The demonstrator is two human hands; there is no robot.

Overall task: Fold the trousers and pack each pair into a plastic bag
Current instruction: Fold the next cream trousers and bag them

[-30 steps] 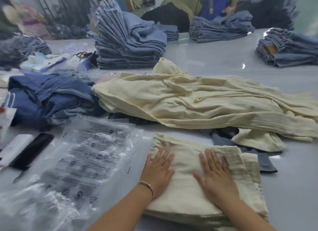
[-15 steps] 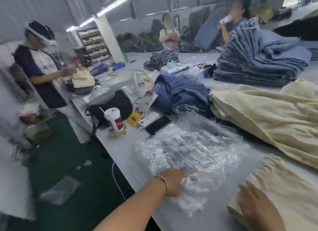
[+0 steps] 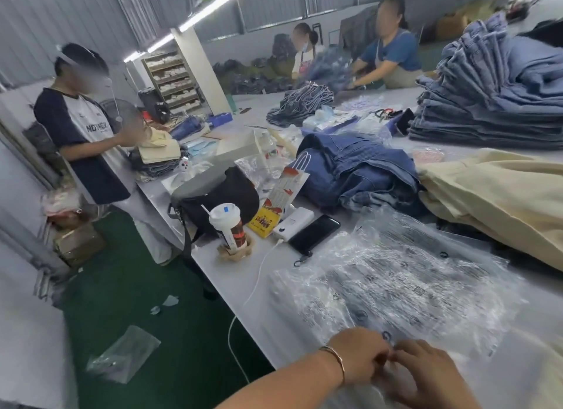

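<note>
Bags (image 3: 396,287), a loose stack of clear printed plastic, lie on the counter (image 3: 268,290) right in front of the person. The near edge of the stack is where both hands meet. The left hand (image 3: 359,360) and right hand (image 3: 426,375) have their fingers curled in toward each other and seem to pinch the film at that edge, though blur hides the exact fingertip contact. The step looks like peeling one bag free and opening its mouth.

To do it well, rub the two layers apart between thumb and finger. Lift only the top bag, so the rest of the stack stays flat. Keep the mouth facing the trousers.

No folded pair shows in this view. The nearest trousers are the cream pile (image 3: 493,201) at the right, well apart from the hands, with a blue heap (image 3: 359,171) behind it. A phone (image 3: 313,233) lies just beside the far edge of the stack; keep the film from dragging it.
</note>
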